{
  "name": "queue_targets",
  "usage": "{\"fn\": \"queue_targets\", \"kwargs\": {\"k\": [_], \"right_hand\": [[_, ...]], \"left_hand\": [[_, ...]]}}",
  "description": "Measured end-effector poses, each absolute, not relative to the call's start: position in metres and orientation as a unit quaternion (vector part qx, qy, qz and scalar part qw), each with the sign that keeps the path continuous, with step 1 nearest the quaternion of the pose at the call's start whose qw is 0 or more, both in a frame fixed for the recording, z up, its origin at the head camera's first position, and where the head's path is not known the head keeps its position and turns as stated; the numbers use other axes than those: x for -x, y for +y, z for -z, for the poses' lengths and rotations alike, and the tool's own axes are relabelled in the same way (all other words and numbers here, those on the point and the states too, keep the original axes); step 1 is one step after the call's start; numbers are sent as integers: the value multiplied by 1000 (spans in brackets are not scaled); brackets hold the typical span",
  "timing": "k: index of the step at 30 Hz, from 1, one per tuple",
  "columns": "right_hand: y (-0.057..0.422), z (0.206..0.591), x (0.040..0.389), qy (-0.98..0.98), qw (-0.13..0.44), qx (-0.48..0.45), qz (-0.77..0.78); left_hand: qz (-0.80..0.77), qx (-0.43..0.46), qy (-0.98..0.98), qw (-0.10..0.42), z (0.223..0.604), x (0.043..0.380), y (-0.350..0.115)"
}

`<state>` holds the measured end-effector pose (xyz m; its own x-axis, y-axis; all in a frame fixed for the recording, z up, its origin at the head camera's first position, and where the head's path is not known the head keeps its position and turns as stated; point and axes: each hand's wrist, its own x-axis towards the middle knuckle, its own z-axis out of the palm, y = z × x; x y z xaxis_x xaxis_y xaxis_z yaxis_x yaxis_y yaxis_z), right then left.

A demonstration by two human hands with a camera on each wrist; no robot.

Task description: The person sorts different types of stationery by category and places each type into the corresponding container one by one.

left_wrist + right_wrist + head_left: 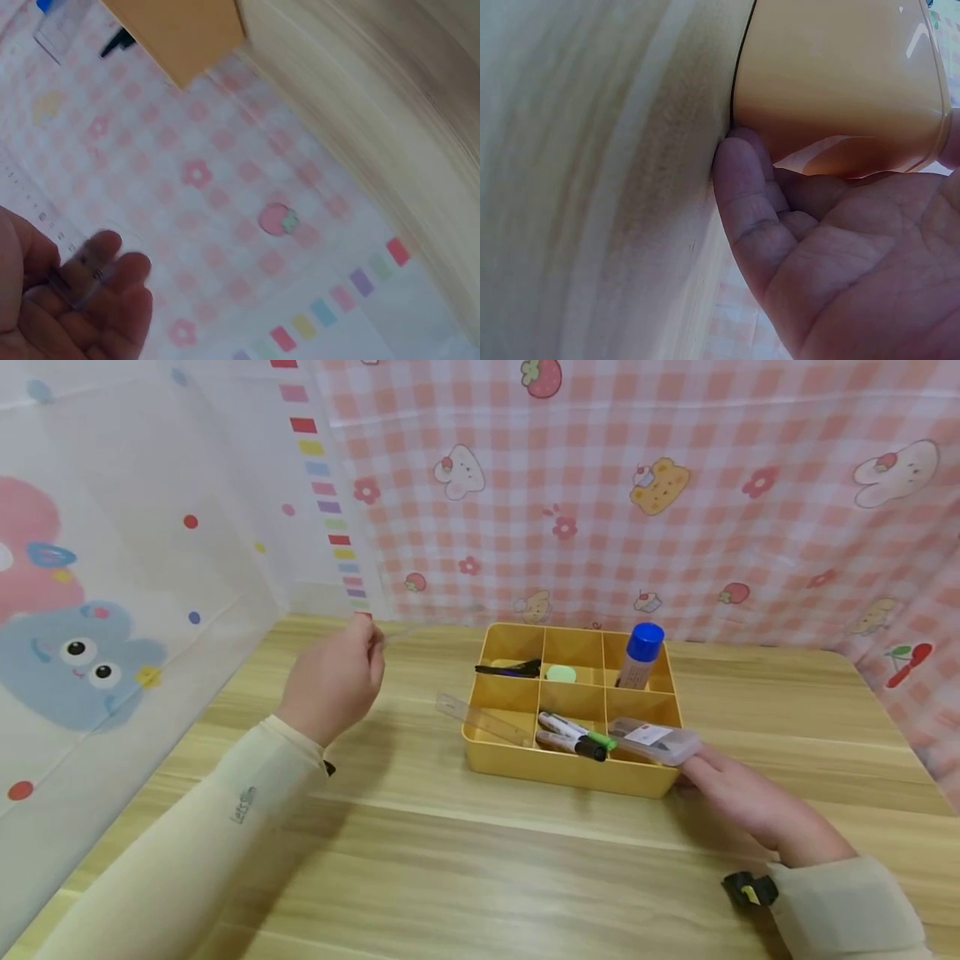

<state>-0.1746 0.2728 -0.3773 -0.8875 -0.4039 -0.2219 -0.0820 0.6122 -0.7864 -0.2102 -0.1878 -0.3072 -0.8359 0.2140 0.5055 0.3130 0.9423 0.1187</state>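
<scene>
My left hand (333, 681) is raised over the table to the left of a yellow divided storage box (570, 779). It pinches the end of a clear ruler (45, 210), whose black markings show in the left wrist view; the ruler is barely visible in the head view. My right hand (738, 797) grips the box at its right front corner. In the right wrist view, fingertips (742, 161) touch the bottom edge of the box wall, and another digit lies at the rim.
In the box stand a blue-capped glue stick (640, 660), markers (570, 739), another clear ruler (483, 720), a clear plastic case (656, 739), a pale green item (561, 674) and dark slender items (513, 668). Behind the wooden table (480, 868) hangs a checked curtain (585, 568).
</scene>
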Motion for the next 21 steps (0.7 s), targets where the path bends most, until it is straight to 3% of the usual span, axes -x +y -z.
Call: {"fn": "queue_targets", "kwargs": {"k": [5,21], "right_hand": [[273,378,175,875,197,138,421],[274,379,176,877,202,135,414]], "left_hand": [[101,201,-937,267,306,201,-173],[87,309,-914,246,317,197,-148]]}}
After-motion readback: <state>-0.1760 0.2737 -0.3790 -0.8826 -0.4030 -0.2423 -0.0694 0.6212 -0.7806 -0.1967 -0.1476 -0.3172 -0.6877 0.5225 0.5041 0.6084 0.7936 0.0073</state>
